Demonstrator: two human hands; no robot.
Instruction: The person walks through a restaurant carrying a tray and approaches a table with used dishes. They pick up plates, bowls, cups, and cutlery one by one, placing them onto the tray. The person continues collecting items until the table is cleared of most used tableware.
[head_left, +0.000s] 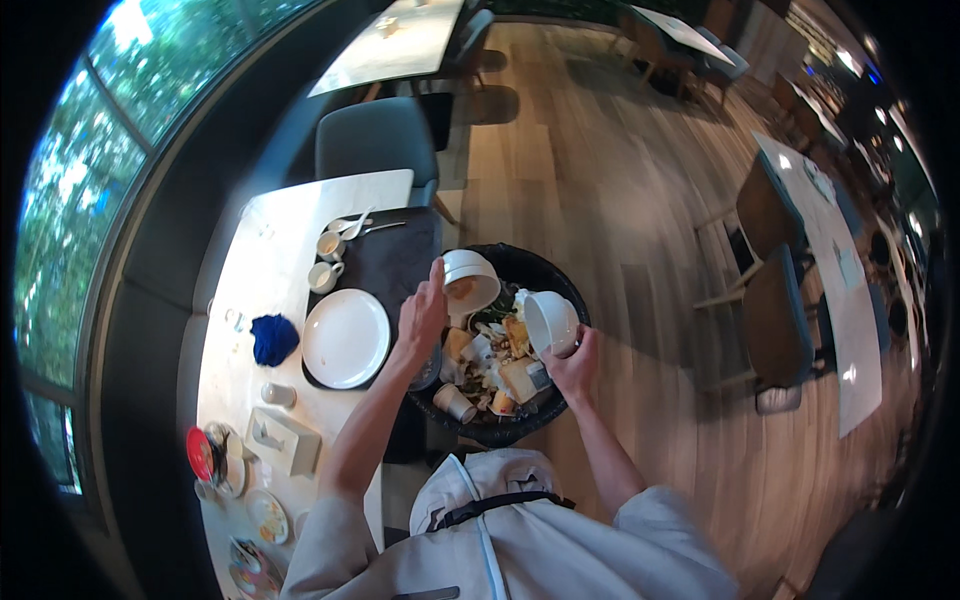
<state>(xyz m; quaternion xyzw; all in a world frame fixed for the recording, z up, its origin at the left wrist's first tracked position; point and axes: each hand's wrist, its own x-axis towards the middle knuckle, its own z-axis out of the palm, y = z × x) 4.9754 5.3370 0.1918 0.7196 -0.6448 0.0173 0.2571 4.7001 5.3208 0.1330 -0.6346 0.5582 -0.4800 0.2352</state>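
Observation:
My left hand (424, 311) grips stacked white bowls (470, 281), tilted over a round black bin (566, 281), with orange-brown residue inside. At the bin's right side my right hand (571, 360) holds another white bowl (551, 322), also tipped. Food scraps, crumpled napkins, bread-like pieces and a paper cup (454, 403) fill the bin below. Left of it, a dark tray (382, 262) on the table carries a white plate (346, 339), two small white cups (325, 277), white spoons (352, 229) and a thin utensil.
The marble-look table (255, 300) also holds a blue cloth (274, 340), a tissue box (283, 441), a white cylindrical container (278, 394), a red bowl (200, 453) and used dishes. A grey-blue chair (375, 142) stands beyond. More tables and chairs (776, 319) are at right.

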